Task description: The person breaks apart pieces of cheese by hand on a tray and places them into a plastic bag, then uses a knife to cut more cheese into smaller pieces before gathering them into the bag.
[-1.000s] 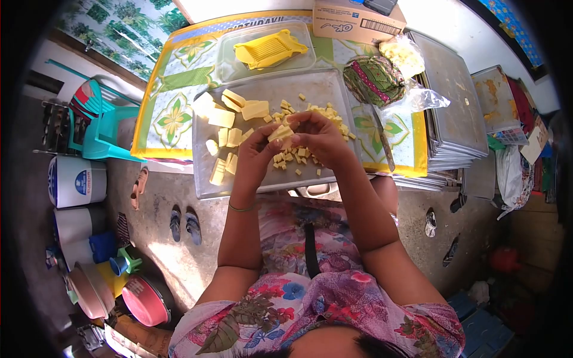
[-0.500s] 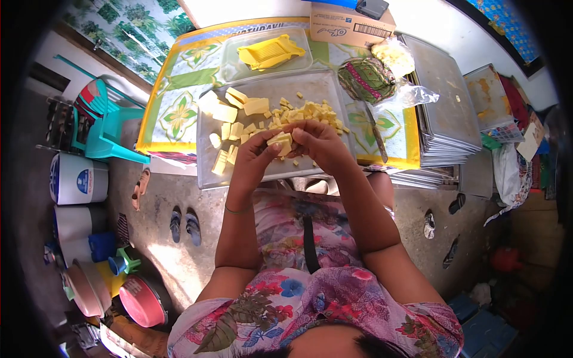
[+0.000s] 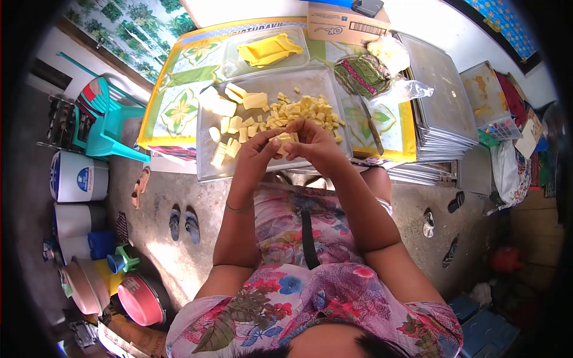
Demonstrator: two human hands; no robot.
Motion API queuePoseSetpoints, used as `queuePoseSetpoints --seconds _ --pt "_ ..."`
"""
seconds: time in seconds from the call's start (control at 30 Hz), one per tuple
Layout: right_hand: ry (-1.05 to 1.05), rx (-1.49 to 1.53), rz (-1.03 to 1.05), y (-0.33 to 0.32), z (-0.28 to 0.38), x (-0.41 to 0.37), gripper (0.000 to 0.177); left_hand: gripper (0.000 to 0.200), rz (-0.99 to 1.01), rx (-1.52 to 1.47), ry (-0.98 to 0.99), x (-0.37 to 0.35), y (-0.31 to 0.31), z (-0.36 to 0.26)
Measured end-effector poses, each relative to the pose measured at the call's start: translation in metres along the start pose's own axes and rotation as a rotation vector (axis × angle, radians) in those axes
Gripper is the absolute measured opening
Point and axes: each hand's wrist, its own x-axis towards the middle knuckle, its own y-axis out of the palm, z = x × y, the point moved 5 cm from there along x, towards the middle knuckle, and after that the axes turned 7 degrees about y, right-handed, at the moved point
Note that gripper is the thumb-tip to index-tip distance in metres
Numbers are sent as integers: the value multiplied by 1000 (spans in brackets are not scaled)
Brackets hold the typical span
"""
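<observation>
Over the front edge of a metal tray (image 3: 206, 167), my left hand (image 3: 260, 149) and my right hand (image 3: 313, 143) meet around a pale yellow block (image 3: 285, 138). The fingers of both hands are closed on it; its underside is hidden. Larger yellow chunks (image 3: 222, 106) lie on the tray's left side. Many small yellow cubes (image 3: 307, 111) are heaped on the right side, just beyond my right hand. A knife (image 3: 374, 128) rests on the tablecloth, right of the tray.
Behind the tray, a clear container (image 3: 231, 56) holds a yellow plastic item (image 3: 268, 50). A cardboard box (image 3: 346, 25), a green patterned cloth (image 3: 364, 76) and plastic bags (image 3: 412, 89) are at the back right, beside stacked metal trays (image 3: 439, 101). A turquoise chair (image 3: 110, 134) stands left.
The fingers of my right hand have shifted around the block, which is now more covered. The view has moved slightly.
</observation>
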Motion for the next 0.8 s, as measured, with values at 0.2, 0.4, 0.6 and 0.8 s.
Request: queuePoseSetpoints --seconds 0.2,0.4,0.6,0.8 --pt "58 95 12 -3 -2 -3 30 32 45 -29 22 -1 0 0" --pt "49 96 -13 -3 -4 -2 30 32 41 -79 8 -1 0 0" --pt "44 109 52 -4 -7 1 35 30 50 -132 6 1 -3 3" --pt "34 144 50 0 -5 1 27 27 24 -82 36 0 -6 4"
